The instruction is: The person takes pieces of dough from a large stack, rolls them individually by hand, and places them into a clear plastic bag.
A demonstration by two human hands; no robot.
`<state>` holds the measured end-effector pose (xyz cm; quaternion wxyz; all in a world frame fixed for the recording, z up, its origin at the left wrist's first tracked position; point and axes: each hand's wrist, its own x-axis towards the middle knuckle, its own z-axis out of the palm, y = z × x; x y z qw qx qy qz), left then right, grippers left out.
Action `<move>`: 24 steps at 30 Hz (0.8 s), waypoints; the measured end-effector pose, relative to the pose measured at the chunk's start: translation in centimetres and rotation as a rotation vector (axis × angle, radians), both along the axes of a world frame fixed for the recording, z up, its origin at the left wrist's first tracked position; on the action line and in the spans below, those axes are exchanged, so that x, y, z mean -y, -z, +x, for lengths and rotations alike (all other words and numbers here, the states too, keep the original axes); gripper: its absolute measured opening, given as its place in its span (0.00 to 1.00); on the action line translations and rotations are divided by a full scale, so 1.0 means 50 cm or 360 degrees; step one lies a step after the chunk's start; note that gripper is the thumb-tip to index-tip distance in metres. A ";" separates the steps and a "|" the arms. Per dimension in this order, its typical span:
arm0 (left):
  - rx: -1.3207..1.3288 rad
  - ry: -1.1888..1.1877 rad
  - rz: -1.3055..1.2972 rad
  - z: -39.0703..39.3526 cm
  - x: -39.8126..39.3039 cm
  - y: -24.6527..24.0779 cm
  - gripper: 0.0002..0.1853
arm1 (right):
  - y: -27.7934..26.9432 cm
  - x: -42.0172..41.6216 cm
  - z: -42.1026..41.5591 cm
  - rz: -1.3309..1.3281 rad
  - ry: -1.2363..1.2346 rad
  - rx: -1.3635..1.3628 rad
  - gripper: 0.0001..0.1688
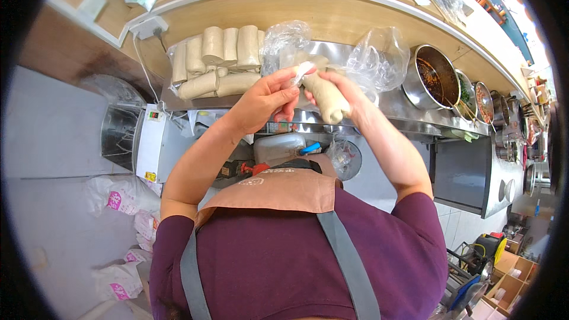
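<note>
In my right hand (344,86) I hold a thick beige dough roll (326,98), tilted, its lower end towards me. My left hand (271,95) pinches a thin white piece of film or paper (304,72) at the upper end of that roll. To the left, several similar rolls (213,46) are stacked on the steel counter against the wooden back panel. Crumpled clear plastic (284,38) lies between this stack and my hands. Another clear plastic bag (380,60) bunches up to the right of my right hand.
Right along the counter stand a deep steel pot (431,78) with dark red sauce and smaller bowls of food (483,102). A power socket (150,27) with cables is at left, above a white machine (153,146). Below the counter is a bin lined with plastic (344,158).
</note>
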<state>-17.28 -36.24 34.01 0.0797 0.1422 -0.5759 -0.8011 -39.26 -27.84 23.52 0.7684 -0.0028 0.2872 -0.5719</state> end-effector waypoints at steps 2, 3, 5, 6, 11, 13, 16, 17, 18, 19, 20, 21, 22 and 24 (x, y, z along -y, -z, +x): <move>-0.0033 -0.0031 0.0057 -0.010 -0.013 -0.023 0.26 | 0.022 0.037 -0.025 0.0037 -0.0043 -0.0032 0.28; -0.0053 -0.0060 0.0082 -0.012 -0.016 -0.033 0.26 | 0.027 0.050 -0.027 0.0052 -0.0078 -0.0052 0.28; -0.0246 -0.0137 0.0143 -0.012 -0.012 -0.033 0.27 | 0.049 0.063 -0.013 0.0213 -0.0081 -0.0003 0.27; -0.0329 -0.0171 0.0140 -0.015 -0.009 -0.035 0.26 | 0.091 0.068 -0.008 0.0226 -0.0086 -0.0040 0.27; -0.0331 -0.0095 0.0236 -0.016 -0.032 -0.029 0.28 | 0.122 0.105 0.032 -0.0059 -0.0232 -0.0301 0.25; -0.0329 0.0039 0.0206 -0.030 -0.065 -0.007 0.28 | 0.112 0.155 0.046 -0.0245 -0.0295 -0.0413 0.25; -0.0378 0.0139 0.0118 -0.053 -0.108 0.026 0.28 | 0.131 0.211 0.076 -0.0326 -0.0316 -0.0743 0.24; -0.0349 0.0118 0.0092 -0.054 -0.105 0.030 0.28 | 0.146 0.223 0.087 -0.0324 -0.0315 -0.0915 0.23; -0.0318 0.0091 0.0066 -0.053 -0.099 0.028 0.28 | 0.161 0.228 0.092 -0.0330 -0.0307 -0.1090 0.23; -0.0332 0.0070 0.0124 -0.050 -0.092 0.022 0.28 | 0.175 0.227 0.088 -0.0335 -0.0300 -0.1283 0.23; -0.0343 0.0039 0.0191 -0.041 -0.084 0.014 0.29 | 0.193 0.225 0.086 -0.0341 -0.0288 -0.1503 0.23; -0.0357 -0.0006 0.0263 -0.028 -0.079 0.005 0.29 | 0.204 0.226 0.083 -0.0352 -0.0301 -0.1704 0.22; -0.0364 -0.0020 0.0320 -0.019 -0.073 -0.007 0.30 | 0.215 0.217 0.075 -0.0359 -0.0300 -0.1931 0.22; -0.0440 -0.0017 0.0327 -0.016 -0.071 -0.001 0.29 | 0.228 0.209 0.061 -0.0383 -0.0312 -0.2371 0.22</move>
